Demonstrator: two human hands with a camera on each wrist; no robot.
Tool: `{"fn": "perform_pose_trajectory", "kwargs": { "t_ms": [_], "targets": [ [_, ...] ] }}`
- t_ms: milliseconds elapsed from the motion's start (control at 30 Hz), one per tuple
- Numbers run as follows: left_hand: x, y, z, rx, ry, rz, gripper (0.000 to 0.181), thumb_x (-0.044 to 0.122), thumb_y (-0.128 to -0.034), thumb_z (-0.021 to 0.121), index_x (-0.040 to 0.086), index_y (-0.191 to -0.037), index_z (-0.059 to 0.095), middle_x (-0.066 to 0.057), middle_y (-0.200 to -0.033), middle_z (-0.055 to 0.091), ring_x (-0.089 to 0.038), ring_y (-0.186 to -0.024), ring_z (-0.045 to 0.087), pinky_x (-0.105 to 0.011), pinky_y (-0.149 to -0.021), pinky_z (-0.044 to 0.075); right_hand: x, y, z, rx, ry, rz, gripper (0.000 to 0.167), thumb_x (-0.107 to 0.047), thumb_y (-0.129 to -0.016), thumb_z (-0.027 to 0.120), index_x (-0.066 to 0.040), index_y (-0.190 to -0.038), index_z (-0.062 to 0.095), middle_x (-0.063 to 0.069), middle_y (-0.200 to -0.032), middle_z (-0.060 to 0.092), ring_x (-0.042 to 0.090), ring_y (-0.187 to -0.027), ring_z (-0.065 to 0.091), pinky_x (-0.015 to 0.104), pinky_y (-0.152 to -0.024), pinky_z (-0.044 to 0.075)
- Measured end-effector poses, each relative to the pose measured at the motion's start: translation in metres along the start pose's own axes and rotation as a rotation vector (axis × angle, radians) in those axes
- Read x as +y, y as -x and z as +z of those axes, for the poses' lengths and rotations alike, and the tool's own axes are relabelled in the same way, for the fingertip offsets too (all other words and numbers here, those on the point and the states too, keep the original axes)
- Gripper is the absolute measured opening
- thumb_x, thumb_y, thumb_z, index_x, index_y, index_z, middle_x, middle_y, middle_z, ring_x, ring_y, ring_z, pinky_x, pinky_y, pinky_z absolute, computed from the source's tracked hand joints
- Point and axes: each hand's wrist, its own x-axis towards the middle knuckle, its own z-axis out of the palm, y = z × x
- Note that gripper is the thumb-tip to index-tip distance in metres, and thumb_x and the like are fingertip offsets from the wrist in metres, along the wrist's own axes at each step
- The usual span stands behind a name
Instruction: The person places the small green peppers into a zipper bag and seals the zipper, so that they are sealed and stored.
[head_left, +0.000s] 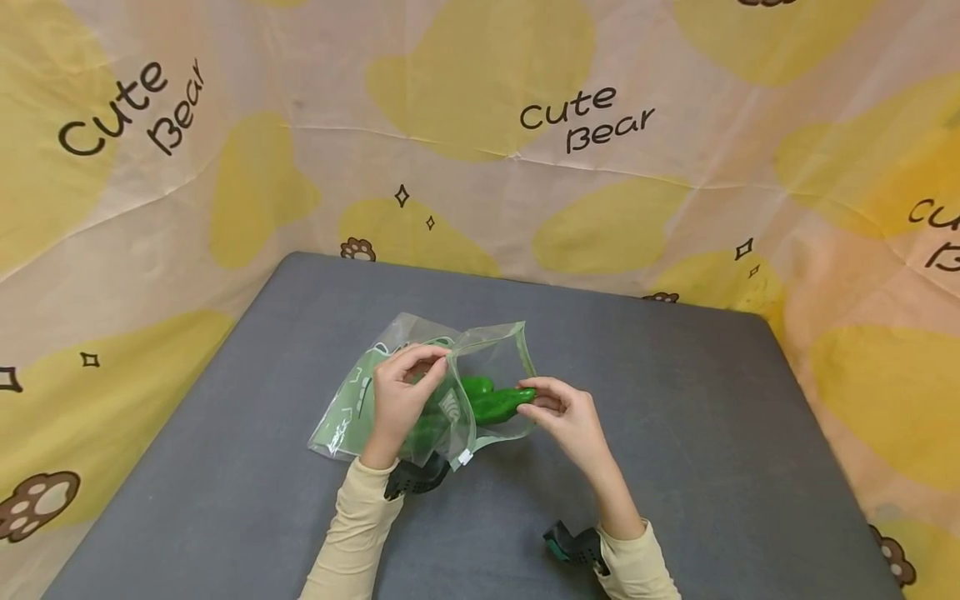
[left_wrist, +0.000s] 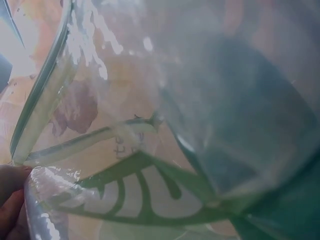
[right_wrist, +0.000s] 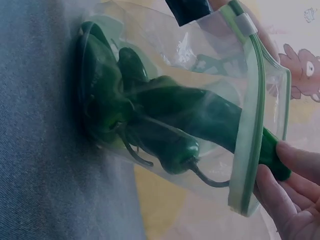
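Note:
A clear zip bag (head_left: 341, 421) with green print and a green-edged mouth lies on the table, its mouth held open toward the right. My left hand (head_left: 401, 400) pinches the upper rim of the mouth between thumb and fingers. With thumb and fingertips my right hand (head_left: 570, 417) grips the tip of a long green pepper (right_wrist: 215, 115). Most of that pepper is inside the bag; its tip pokes out of the mouth. Several other green peppers (right_wrist: 100, 85) lie deeper in the bag, some with curved stems. Blurred plastic fills most of the left wrist view.
The grey table (head_left: 675, 467) extends around the bag on all sides. A white slider (head_left: 465, 457) sits at the lower corner of the bag's mouth. Patterned cloth (head_left: 480, 100) hangs behind and beside the table. Each wrist carries a black camera mount (head_left: 573, 546).

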Motion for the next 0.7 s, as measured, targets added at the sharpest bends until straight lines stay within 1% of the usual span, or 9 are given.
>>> {"fn": "perform_pose_trajectory", "kwargs": {
  "t_ms": [100, 167, 233, 300, 400, 500, 567, 633, 700],
  "targets": [
    [-0.001, 0.000, 0.000, -0.001, -0.002, 0.006, 0.009, -0.022, -0.0723, 0.057, -0.018, -0.080, 0.059, -0.024, -0.073, 0.059, -0.007, -0.072, 0.057, -0.018, -0.064, 0.051, 0.010, 0.000, -0.003, -0.027, 0.017, -0.017, 0.027, 0.007, -0.081, 0.060, 0.011, -0.108, 0.057, 0.019, -0.099, 0.062, 0.025, -0.080, 0.063, 0.026, -0.067, 0.052],
    [0.000, 0.000, 0.000, 0.000, -0.002, 0.008, 0.010, -0.024, -0.0714, 0.056, -0.018, -0.079, 0.059, -0.023, -0.073, 0.059, -0.006, -0.071, 0.057, -0.018, -0.064, 0.051, 0.017, -0.001, -0.004, -0.039, 0.020, -0.010, 0.028, 0.005, -0.083, 0.058, 0.009, -0.111, 0.057, 0.018, -0.101, 0.062, 0.024, -0.081, 0.063, 0.026, -0.069, 0.052],
    [-0.001, 0.001, 0.000, 0.003, -0.001, 0.009, 0.010, -0.023, -0.0716, 0.056, -0.018, -0.079, 0.059, -0.022, -0.073, 0.059, -0.006, -0.071, 0.057, -0.018, -0.064, 0.051, 0.017, -0.001, -0.004, -0.040, 0.013, -0.003, 0.028, 0.005, -0.083, 0.058, 0.008, -0.111, 0.056, 0.018, -0.100, 0.063, 0.025, -0.081, 0.063, 0.027, -0.069, 0.052],
    [0.000, 0.001, 0.000, 0.005, 0.000, 0.011, 0.009, -0.022, -0.0720, 0.057, -0.018, -0.079, 0.059, -0.022, -0.073, 0.059, -0.006, -0.071, 0.057, -0.018, -0.064, 0.051, 0.010, -0.002, -0.002, -0.031, 0.014, 0.003, 0.027, 0.006, -0.081, 0.060, 0.008, -0.107, 0.057, 0.019, -0.097, 0.063, 0.024, -0.081, 0.063, 0.027, -0.069, 0.053],
    [0.000, 0.001, 0.000, 0.005, -0.005, 0.015, 0.009, -0.023, -0.0717, 0.057, -0.018, -0.079, 0.059, -0.022, -0.073, 0.060, -0.006, -0.072, 0.057, -0.018, -0.064, 0.051, -0.003, -0.002, 0.001, -0.002, 0.010, 0.035, 0.022, 0.008, -0.078, 0.063, 0.010, -0.099, 0.058, 0.020, -0.091, 0.064, 0.022, -0.081, 0.063, 0.027, -0.070, 0.052],
    [0.001, 0.000, 0.000, 0.006, -0.007, 0.017, 0.009, -0.022, -0.0720, 0.058, -0.018, -0.080, 0.059, -0.022, -0.074, 0.060, -0.007, -0.072, 0.058, -0.019, -0.064, 0.051, -0.013, -0.002, 0.004, 0.047, 0.010, 0.051, 0.018, 0.009, -0.075, 0.066, 0.011, -0.091, 0.061, 0.020, -0.086, 0.064, 0.021, -0.077, 0.063, 0.027, -0.068, 0.053],
    [0.002, -0.001, 0.000, 0.004, -0.008, 0.016, 0.010, -0.023, -0.0716, 0.057, -0.018, -0.079, 0.059, -0.022, -0.074, 0.060, -0.007, -0.072, 0.058, -0.019, -0.064, 0.051, -0.015, -0.001, 0.005, 0.086, 0.026, 0.037, 0.016, 0.008, -0.073, 0.068, 0.011, -0.088, 0.063, 0.019, -0.082, 0.064, 0.022, -0.073, 0.063, 0.027, -0.066, 0.053],
    [-0.002, 0.000, 0.000, 0.005, -0.001, 0.020, 0.011, -0.024, -0.0712, 0.058, -0.017, -0.080, 0.060, -0.021, -0.075, 0.060, -0.008, -0.071, 0.058, -0.020, -0.064, 0.051, -0.016, -0.001, 0.007, 0.121, 0.042, 0.011, 0.016, 0.008, -0.071, 0.069, 0.010, -0.086, 0.064, 0.018, -0.079, 0.064, 0.022, -0.069, 0.063, 0.026, -0.063, 0.053],
    [-0.009, 0.002, -0.001, 0.005, 0.010, 0.028, 0.014, -0.025, -0.0701, 0.058, -0.016, -0.080, 0.061, -0.019, -0.075, 0.061, -0.009, -0.071, 0.058, -0.020, -0.063, 0.051, -0.016, -0.001, 0.008, 0.136, 0.060, -0.012, 0.015, 0.008, -0.070, 0.070, 0.009, -0.084, 0.065, 0.017, -0.077, 0.064, 0.022, -0.066, 0.063, 0.025, -0.061, 0.053]
  ]
}}
